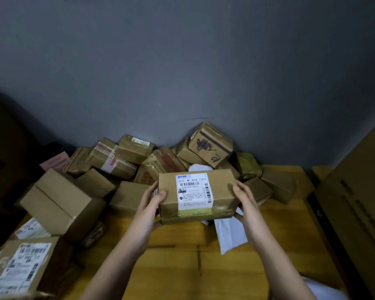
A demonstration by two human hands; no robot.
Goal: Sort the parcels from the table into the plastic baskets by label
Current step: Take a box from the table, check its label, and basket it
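Fingers of our left hand [154, 204] and right hand [245, 200] curl round the ends of a brown rectangular cardboard parcel [196, 195], white label up, held above the yellow wooden table [268, 245]; more cardboard parcels [126, 156] pile from nine to one o'clock.

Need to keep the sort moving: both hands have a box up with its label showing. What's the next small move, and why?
Probably read the label and then carry the box off to its basket. The left hand and right hand grip its ends, it is held above the table, and the label faces the camera. No basket is in view, so a turn away from the pile seems needed.
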